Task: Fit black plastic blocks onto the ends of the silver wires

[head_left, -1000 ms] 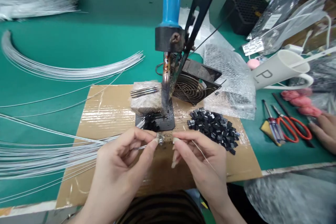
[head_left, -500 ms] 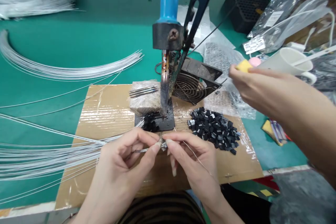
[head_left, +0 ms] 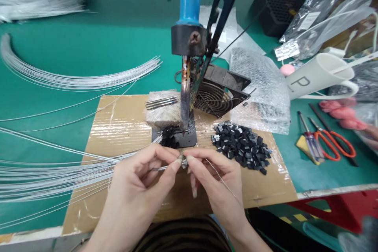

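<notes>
My left hand pinches the end of a thin grey wire between thumb and forefinger. My right hand pinches a small metal-tipped part against that wire end, and a fine strand of wire runs back over its fingers. Both hands meet over a taped cardboard sheet, just in front of the black base of an upright soldering iron with a blue handle. A pile of small black parts lies to the right of my hands.
Bundles of grey wires fan out on the left over the green mat. A small fan and bubble wrap sit behind the pile. A white mug, orange scissors and a screwdriver lie at the right.
Another person's arm, holding a yellow sponge, crossed the right side half a second ago and has left. My right hand moved left to meet my left hand at the wire end.
</notes>
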Demonstrator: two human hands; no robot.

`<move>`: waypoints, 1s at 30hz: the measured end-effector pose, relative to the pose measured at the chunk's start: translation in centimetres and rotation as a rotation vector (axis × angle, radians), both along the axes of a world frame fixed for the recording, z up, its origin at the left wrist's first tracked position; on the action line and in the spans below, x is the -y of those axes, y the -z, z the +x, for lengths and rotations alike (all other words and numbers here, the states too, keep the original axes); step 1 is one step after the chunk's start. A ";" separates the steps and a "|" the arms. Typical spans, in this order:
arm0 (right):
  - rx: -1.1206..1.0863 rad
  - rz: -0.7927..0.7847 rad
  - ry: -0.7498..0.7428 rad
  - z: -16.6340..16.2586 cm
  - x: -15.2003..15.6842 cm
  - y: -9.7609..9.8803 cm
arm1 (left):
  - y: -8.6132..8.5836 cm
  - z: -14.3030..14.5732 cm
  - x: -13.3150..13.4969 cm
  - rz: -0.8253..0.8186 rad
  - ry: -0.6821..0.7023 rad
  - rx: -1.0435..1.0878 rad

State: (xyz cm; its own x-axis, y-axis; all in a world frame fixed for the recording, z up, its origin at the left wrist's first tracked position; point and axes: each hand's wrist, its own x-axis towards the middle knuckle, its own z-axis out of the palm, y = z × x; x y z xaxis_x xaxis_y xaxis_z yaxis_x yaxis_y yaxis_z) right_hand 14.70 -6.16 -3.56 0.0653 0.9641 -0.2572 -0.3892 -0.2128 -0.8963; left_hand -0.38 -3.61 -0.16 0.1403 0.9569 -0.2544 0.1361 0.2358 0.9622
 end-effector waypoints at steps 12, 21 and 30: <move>0.518 0.169 0.047 0.9 1.4 0.3 | 0.4 0.0 -0.8 0.018 -0.039 -0.138; 0.654 0.162 -0.008 2.0 0.6 -1.0 | 0.5 0.5 -1.8 0.079 -0.064 -0.205; 0.377 0.177 -0.063 2.2 -0.9 -1.6 | 0.0 0.6 -2.6 0.074 -0.067 -0.248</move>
State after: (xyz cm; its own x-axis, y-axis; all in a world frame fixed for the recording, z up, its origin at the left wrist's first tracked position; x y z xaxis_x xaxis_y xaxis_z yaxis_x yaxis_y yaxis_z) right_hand 16.93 -5.27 -1.98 0.0628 0.9964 -0.0569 -0.0181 -0.0558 -0.9983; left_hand 0.21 -1.05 -0.17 0.0185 0.9793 -0.2017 0.3562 0.1820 0.9165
